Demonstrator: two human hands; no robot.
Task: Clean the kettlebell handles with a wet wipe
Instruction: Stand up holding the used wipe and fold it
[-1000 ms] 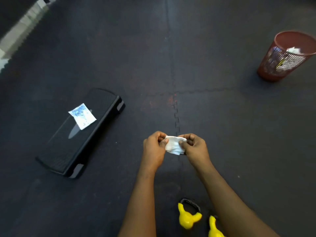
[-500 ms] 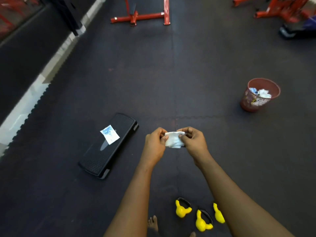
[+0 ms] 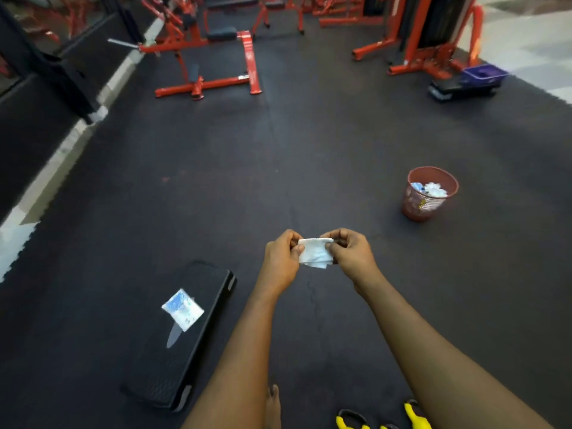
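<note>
The left hand (image 3: 280,258) and right hand (image 3: 349,253) pinch opposite edges of a white wet wipe (image 3: 315,253), held between them above the floor; yellow kettlebells (image 3: 414,418) sit below the wipe, near the person's foot.

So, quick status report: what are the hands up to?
Left hand and right hand both pinching small folded white wet wipe. Yellow kettlebells low in view, untouched. No obstacle seen.

Dark rubber floor (image 3: 309,150) carries a black step platform (image 3: 173,366), red bin (image 3: 418,209), seemingly three yellow kettlebells (image 3: 414,415)
</note>
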